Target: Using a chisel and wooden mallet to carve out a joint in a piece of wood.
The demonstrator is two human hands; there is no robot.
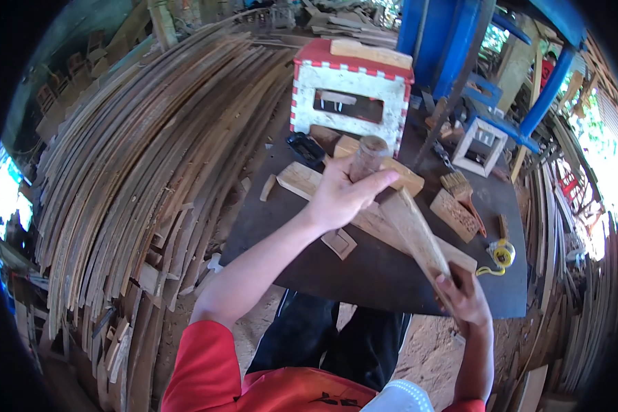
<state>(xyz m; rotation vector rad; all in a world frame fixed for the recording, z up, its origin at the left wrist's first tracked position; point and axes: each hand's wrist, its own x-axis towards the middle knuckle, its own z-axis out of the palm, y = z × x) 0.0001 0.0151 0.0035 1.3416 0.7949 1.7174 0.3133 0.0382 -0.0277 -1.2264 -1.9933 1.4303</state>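
Note:
My left hand [347,194] is closed round a short, round-ended piece of wood [371,150], its thumb stretched to the right. In my right hand [468,300] is the near end of a pale wooden bar [419,233], slanting up towards the left hand. Whether the bar and the round piece are joined is hidden. Beneath them a long wooden board [378,223] lies across the dark tabletop [309,264]. Just behind the left hand sits a wooden block [406,175], partly covered. A small square wooden piece [338,243] lies below the left wrist.
Behind stands a red-and-white stool [350,79] with wood on top. At right are a brush [460,187], a wood block [454,215], a yellow tape measure [501,254] and a wooden frame [480,147]. A blue metal stand [453,44] rises behind; stacked planks [137,137] fill the left.

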